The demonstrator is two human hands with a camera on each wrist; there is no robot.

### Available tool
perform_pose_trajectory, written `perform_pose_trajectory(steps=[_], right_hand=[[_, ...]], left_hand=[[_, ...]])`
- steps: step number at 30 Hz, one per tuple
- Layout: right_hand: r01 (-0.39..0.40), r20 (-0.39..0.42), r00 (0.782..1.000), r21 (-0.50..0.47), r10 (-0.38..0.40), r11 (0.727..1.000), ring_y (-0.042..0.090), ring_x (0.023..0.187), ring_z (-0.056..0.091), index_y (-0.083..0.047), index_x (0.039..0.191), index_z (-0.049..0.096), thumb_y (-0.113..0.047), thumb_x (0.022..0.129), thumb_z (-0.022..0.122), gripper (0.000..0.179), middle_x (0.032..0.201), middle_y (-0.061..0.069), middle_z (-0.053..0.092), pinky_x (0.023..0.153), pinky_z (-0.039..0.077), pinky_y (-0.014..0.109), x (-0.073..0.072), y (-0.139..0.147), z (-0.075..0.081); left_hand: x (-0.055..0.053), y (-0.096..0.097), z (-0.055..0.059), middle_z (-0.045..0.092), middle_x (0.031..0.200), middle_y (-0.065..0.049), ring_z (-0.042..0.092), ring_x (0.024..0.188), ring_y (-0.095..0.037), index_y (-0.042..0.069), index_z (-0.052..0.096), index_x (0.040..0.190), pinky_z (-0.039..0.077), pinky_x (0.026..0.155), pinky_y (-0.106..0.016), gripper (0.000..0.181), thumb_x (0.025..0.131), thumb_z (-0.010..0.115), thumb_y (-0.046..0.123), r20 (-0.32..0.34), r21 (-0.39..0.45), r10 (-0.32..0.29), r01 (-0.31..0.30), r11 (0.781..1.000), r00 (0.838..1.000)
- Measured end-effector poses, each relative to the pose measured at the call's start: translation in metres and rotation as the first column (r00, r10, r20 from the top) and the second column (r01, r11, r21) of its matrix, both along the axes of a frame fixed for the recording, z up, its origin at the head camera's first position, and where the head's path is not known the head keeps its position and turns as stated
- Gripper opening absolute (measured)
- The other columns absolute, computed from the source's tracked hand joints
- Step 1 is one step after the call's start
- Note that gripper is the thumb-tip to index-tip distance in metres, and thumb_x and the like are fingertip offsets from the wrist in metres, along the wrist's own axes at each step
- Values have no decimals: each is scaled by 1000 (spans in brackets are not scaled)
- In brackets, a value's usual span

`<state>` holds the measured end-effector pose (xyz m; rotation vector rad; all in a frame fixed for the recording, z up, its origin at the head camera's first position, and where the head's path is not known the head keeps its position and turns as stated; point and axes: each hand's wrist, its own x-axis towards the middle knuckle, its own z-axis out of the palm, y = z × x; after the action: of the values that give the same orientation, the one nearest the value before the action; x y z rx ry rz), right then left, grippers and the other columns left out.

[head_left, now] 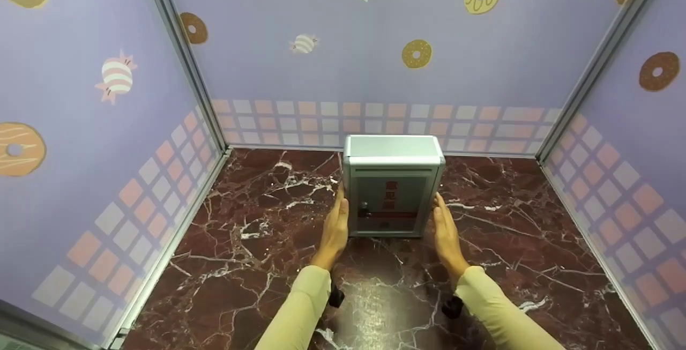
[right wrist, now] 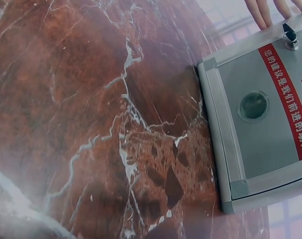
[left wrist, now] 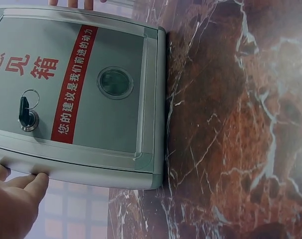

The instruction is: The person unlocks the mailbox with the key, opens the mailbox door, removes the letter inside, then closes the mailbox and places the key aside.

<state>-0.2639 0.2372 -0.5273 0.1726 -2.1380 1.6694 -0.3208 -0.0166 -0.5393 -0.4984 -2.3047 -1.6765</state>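
A silver metal suggestion box with red lettering stands upright on a dark red marbled surface. My left hand lies along its left side, with fingertips against the metal edge in the left wrist view. On the opposite side, my right hand has its fingers extended along the box wall; the right wrist view hides most of it. A key with a ring sits in the lock on the front panel. Below the red stripe is a small round window.
Lilac panels with sweets and tile patterns close in the back, the left and the right. Grey metal posts mark the corners. The back panel rises close behind the box.
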Motion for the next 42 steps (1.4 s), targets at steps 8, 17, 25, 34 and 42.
perform_pose_trajectory(steps=[8, 17, 25, 34, 42], right_hand=[[147, -240, 964, 114, -116, 983, 36, 123, 47, 5, 144, 42, -11, 101, 51, 47, 135, 25, 51, 103, 36, 47, -12, 4, -28], [410, -591, 806, 597, 33, 690, 26, 67, 59, -5, 101, 68, -34, 83, 73, 35, 85, 7, 64, 55, 50, 41, -22, -43, -18], [417, -529, 845, 748, 83, 516, 26, 66, 61, -9, 102, 66, -36, 82, 78, 36, 83, 5, 64, 50, 50, 41, -43, -86, -10], [429, -552, 826, 746, 114, 509, 24, 58, 62, -5, 95, 70, -22, 79, 81, 26, 73, 5, 67, 47, 49, 38, -47, -95, -19], [414, -546, 830, 739, 112, 532, 24, 51, 59, -5, 88, 68, -14, 77, 81, 19, 66, 5, 64, 47, 48, 39, -55, -99, -10]], left_hand=[[-2, -8, -1, 32, 155, -11, 39, 135, -35, 18, 24, 158, 28, 110, -52, 68, 103, 17, 58, 4, 6, 23, -23, 1000, 1000], [-22, -21, 43, 31, 156, -9, 34, 139, -29, 13, 32, 155, 23, 113, -45, 57, 105, 34, 42, -104, -6, 55, -56, 998, 993], [-37, -11, 92, 34, 155, -4, 29, 142, -25, 11, 47, 147, 23, 114, -40, 49, 103, 48, 33, -326, -82, -1, -27, 996, 945], [-35, -12, 99, 39, 153, 0, 33, 140, -29, 21, 57, 141, 30, 110, -51, 41, 102, 52, 35, -246, -312, -31, -48, 949, 969], [-37, -13, 105, 40, 152, 1, 36, 138, -31, 22, 60, 138, 30, 109, -51, 39, 102, 52, 33, -247, -318, -27, -55, 946, 969]])
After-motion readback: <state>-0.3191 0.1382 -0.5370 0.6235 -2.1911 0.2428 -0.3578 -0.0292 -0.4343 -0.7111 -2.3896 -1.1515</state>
